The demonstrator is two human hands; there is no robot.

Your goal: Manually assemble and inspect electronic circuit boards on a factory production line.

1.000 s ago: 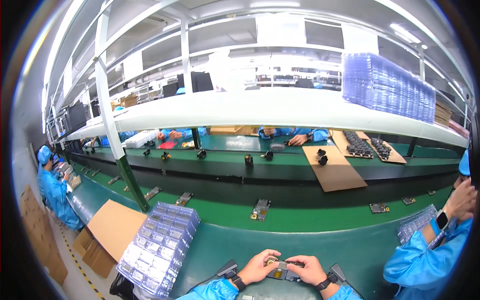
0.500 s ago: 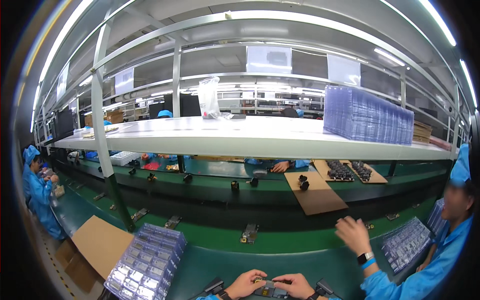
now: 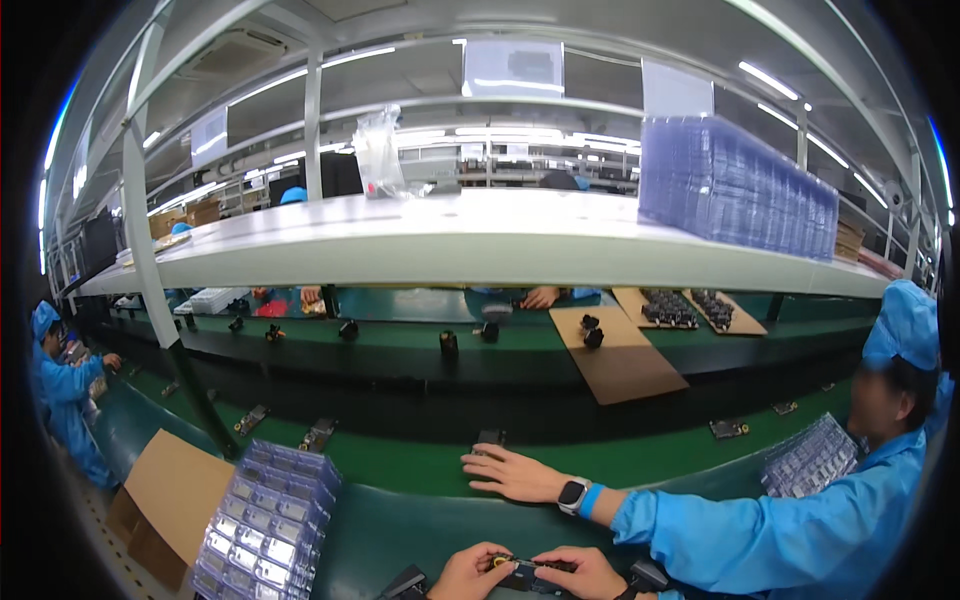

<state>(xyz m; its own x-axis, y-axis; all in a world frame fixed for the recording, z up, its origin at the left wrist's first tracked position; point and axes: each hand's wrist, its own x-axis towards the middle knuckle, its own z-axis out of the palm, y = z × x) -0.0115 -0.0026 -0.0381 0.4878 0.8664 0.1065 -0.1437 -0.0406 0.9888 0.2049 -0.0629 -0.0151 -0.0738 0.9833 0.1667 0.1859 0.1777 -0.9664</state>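
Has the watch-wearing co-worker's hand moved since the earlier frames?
Yes, leftward: against the stack of clear trays on the shelf, the co-worker's hand went from right of it to left of it.

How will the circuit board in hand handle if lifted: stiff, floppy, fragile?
The circuit board is probably stiff: it shows no bend between the left hand and right hand. It looks small and flat, so likely light. The exposed yellow round component suggests it may be fragile.

Electronics workshop, circuit boards [image 3: 523, 577], workers [image 3: 770, 515] in blue
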